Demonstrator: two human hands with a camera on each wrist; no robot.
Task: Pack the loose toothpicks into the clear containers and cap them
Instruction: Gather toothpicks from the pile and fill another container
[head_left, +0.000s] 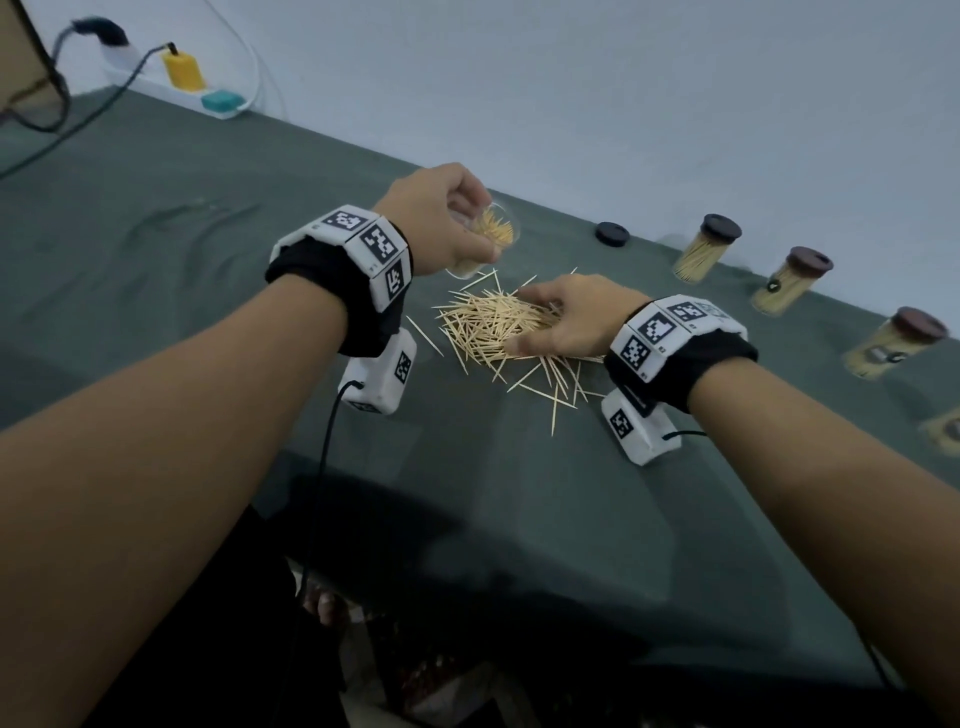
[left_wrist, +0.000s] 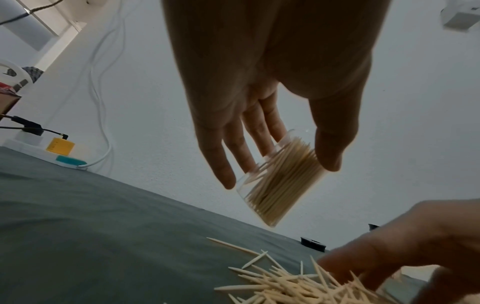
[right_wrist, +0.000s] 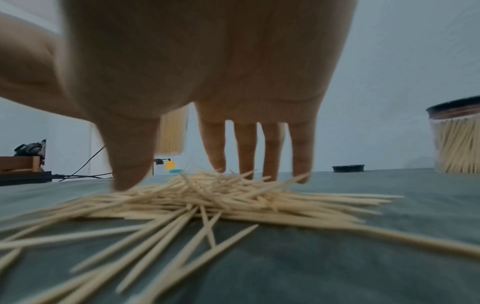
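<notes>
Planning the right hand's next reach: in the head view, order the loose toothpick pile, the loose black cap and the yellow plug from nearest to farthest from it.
1. Loose toothpick pile, under the right hand.
2. Loose black cap, beyond it by the wall.
3. Yellow plug, far left corner.

a dark green cloth (head_left: 171, 270) covers the bench, creased and rumpled at the far left. behind it rises a plain pale wall (head_left: 623, 93), evenly and dimly lit. at the back left edge lies a white power strip (head_left: 156, 80), a yellow adapter (head_left: 182, 70) plugged in, a teal block (head_left: 222, 100) just beside it, and a black plug (head_left: 101, 31) further along. dark cables (head_left: 41, 104) loop over the cloth there, and a thin white cord (left_wrist: 101, 127) trails down the wall. below the bench's near edge the floor (head_left: 441, 691) sits in deep shadow, details too dark to tell.
</notes>
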